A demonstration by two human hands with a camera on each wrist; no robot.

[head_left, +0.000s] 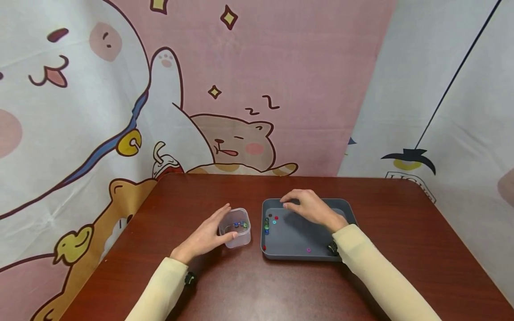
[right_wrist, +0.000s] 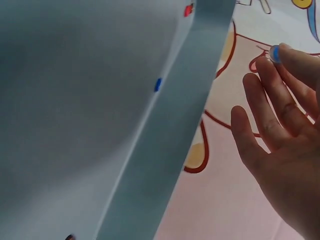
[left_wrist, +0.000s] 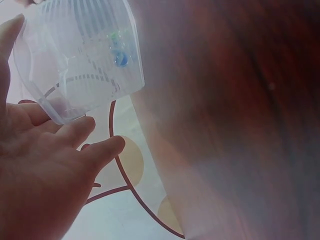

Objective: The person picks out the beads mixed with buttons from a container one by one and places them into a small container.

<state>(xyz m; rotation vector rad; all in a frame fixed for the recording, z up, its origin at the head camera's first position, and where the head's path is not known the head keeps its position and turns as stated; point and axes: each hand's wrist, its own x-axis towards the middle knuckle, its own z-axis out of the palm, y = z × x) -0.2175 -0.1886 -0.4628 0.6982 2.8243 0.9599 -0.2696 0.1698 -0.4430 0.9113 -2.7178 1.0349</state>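
Observation:
My left hand (head_left: 205,236) grips a small clear plastic container (head_left: 242,240) at its left side, thumb at the front and fingers along the back. Several blue and green glass marbles (head_left: 245,225) lie inside it. Over the back left part of a grey tray (head_left: 297,236), my right hand (head_left: 311,207) pinches a small clear-and-blue marble (right_wrist: 274,53) between thumb and index finger; its other fingers are spread in the right wrist view. A short row of green and blue marbles (head_left: 267,226) sits along the tray's left side.
Small red beads (head_left: 276,218), a light-blue ring (head_left: 274,222) and a magenta ring (head_left: 308,250) are scattered in the tray. The tray's raised rim (head_left: 289,257) stands right of the container on a brown table (head_left: 225,285). A cartoon-printed cloth (head_left: 305,89) hangs behind.

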